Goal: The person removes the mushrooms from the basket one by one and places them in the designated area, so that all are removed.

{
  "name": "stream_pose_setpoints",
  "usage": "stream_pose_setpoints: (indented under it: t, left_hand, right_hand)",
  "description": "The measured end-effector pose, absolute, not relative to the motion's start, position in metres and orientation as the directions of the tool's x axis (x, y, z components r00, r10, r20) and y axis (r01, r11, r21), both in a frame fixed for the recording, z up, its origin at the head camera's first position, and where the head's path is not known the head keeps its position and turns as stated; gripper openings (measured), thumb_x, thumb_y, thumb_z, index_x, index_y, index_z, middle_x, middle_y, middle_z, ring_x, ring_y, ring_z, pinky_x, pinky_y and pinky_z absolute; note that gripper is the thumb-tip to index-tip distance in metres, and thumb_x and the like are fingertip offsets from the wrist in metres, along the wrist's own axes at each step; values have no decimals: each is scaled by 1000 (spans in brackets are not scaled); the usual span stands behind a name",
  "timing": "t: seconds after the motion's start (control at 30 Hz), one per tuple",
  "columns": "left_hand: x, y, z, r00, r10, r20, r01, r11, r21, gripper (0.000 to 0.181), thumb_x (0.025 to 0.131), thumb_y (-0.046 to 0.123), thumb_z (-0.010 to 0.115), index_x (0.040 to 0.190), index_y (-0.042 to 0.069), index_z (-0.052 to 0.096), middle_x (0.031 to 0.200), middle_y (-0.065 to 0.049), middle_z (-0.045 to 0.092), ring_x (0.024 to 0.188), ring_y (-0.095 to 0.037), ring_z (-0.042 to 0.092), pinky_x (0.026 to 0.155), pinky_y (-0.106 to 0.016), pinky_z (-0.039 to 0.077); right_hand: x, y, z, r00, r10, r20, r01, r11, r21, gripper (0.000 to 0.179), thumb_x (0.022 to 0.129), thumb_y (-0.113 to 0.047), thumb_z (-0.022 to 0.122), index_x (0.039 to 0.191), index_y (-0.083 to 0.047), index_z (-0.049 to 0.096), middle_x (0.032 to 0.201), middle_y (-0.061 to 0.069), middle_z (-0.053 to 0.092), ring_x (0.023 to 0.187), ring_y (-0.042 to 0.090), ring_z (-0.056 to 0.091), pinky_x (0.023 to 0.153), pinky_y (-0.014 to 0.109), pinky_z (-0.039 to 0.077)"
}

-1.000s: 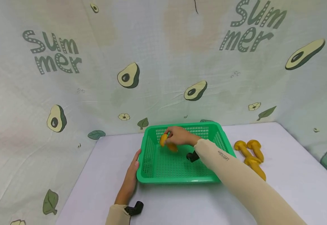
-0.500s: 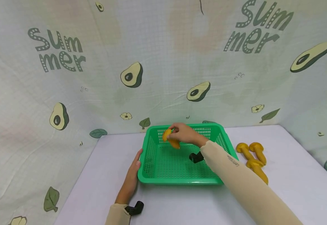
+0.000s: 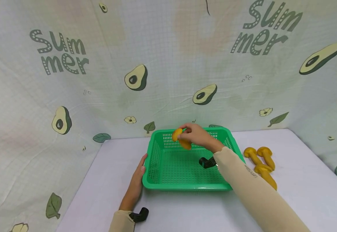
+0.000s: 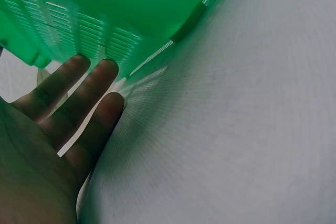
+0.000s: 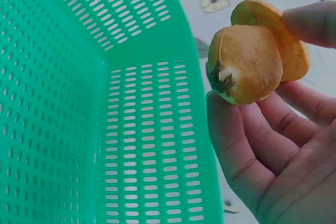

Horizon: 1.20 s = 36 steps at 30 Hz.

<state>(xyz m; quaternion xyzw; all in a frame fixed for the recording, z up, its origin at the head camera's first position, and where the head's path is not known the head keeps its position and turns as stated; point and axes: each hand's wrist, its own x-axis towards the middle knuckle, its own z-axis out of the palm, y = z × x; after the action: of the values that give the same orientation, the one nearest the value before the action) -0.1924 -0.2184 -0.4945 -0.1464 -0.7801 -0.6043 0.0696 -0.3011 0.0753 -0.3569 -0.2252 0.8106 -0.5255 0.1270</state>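
Observation:
A yellow-orange mushroom is pinched between the thumb and fingers of my right hand, raised over the back of the green plastic basket. The right wrist view shows the stem of this mushroom facing the camera, with a dark patch at its end and the cap behind. My left hand lies along the basket's left side with fingers extended. In the left wrist view, the fingertips come right up to the basket's slotted outer wall.
Three more mushrooms lie close together on the white tabletop, right of the basket. A pale cloth printed with avocados hangs behind the table and along its sides. Each wrist wears a black camera mount.
My right hand has lifted the mushroom up and to the right, higher over the basket. The left hand keeps its place at the basket's side, and the head view has shifted slightly.

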Motion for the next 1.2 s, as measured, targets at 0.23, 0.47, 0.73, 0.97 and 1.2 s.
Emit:
stream_pose_setpoints:
  t: [0.23,0.47,0.73,0.97,1.2]
  left_hand:
    - [-192,-218,-495,-950,142,277,303,223,927,50,111,34,22,161,28,22,164,3,20,150,-21,12,117,-59,7]
    - [-193,-220,-497,-954,139,264,290,224,930,50,111,37,23,161,30,22,164,4,20,150,-21,12,117,-60,7]
    - [-192,-218,-494,-950,144,278,304,223,926,51,111,35,22,161,28,22,165,3,20,150,-21,12,117,-59,7]
    - [-191,-217,-491,-952,139,272,298,227,927,52,110,37,23,161,26,22,165,2,20,150,-21,12,117,-58,7]
    - [-191,-217,-492,-956,136,261,286,224,931,51,110,38,23,160,30,23,164,4,20,150,-21,12,117,-60,7]
  right_hand:
    - [-298,85,-353,-879,-476,20,-212,355,-910,47,96,-28,67,136,-7,55,110,13,66,94,26,65,78,38,56]
    - [-298,91,-356,-885,-465,22,-212,361,-908,46,95,-31,68,134,-9,57,108,12,67,91,27,65,74,38,55]
    - [-293,102,-349,-888,-456,57,-230,333,-914,47,96,-34,68,134,-9,56,107,13,67,90,28,65,76,39,55]
    - [-285,118,-344,-896,-434,94,-249,316,-916,44,97,-29,67,135,-8,57,106,14,66,88,30,64,75,38,54]
    - [-275,135,-340,-915,-394,88,-228,323,-919,44,97,-28,68,133,-5,57,106,15,67,87,29,63,74,36,52]
